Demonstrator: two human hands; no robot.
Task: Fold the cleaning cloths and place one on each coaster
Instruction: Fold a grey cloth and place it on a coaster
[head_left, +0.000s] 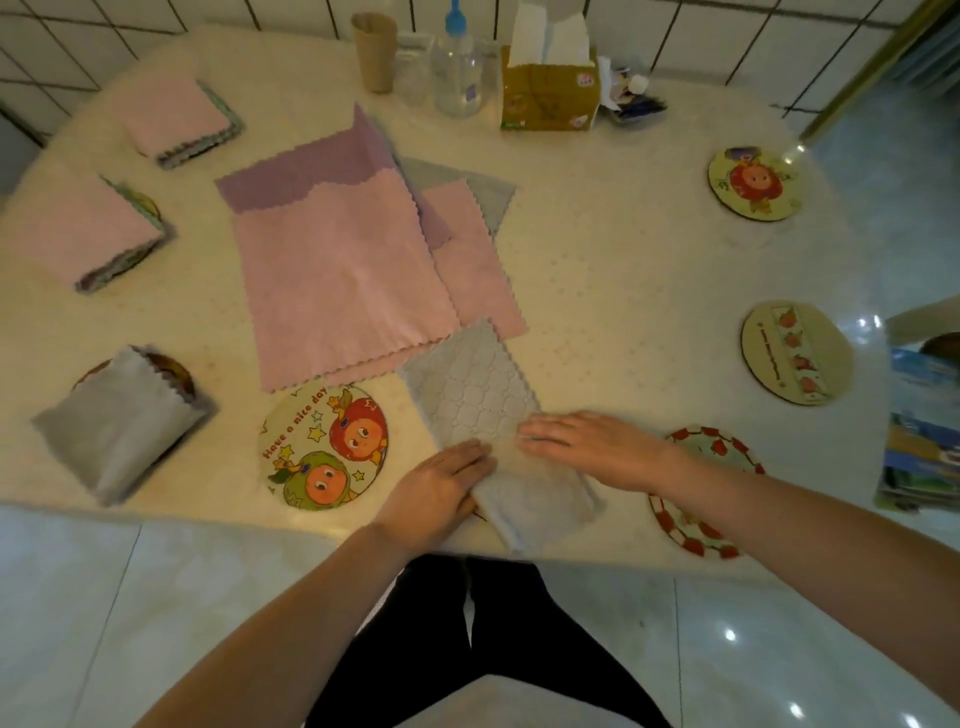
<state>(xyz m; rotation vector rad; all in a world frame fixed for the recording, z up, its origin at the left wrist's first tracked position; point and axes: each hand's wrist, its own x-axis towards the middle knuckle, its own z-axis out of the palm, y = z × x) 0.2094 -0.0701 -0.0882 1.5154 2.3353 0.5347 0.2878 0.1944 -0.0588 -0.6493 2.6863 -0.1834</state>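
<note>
On the cream-coloured table (597, 249), near its front edge, lies a grey quilted cleaning cloth (483, 410), folded into a long strip that runs from the middle of the table toward the person. Both hands press flat on its near end. The left hand (441, 486) lies with straight fingers on the strip's left side; its grip is open and closes round nothing. The right hand (592, 447) lies palm down across the strip with fingers straight, likewise holding nothing.

Just left of the strip sits a round coaster printed with two cartoon fruit faces (324, 447), bare. To the right, partly under the right forearm, is a round coaster with a red apple border (696, 519). Two more round printed coasters (797, 353) lie further right, also bare.

In the middle, a heap of unfolded pink, purple and grey cloths (337, 270) is spread out, its front edge touching the grey strip's far end. Along the left side are three folded cloths: a grey one (122, 426) and a pink one (78, 234) each rest on what seems to be a coaster, mostly hidden; another pink one (176, 114) lies further back.
</note>
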